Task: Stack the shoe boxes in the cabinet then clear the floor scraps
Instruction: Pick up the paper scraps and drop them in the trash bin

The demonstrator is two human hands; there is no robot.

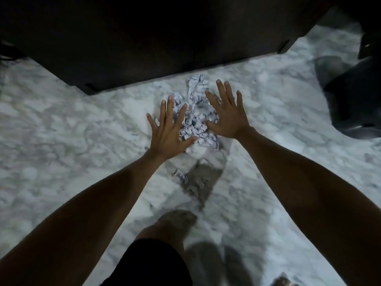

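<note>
Down on the marble floor [61, 124], just in front of the dark cabinet [144, 48], lies a loose heap of crumpled paper scraps [198, 112]. Both hands reach toward it with fingers straight and spread wide: the left hand [168, 134] sits at the heap's near left edge, the right hand [225, 116] at its right side, thumb against the paper. Neither grip pinches or encloses anything; whether the palms press the floor cannot be told. A smaller scrap [180, 175] lies apart, nearer the person's bare foot [175, 223]. No shoe boxes show anywhere, and the cabinet's inside is too dark to read, so the stacking seems to be over, though that is a judgement. The scrap clearing looks barely under way: all the paper is on the floor, waiting to be gathered and lifted. A dark object [354, 100] sits at the right.
</note>
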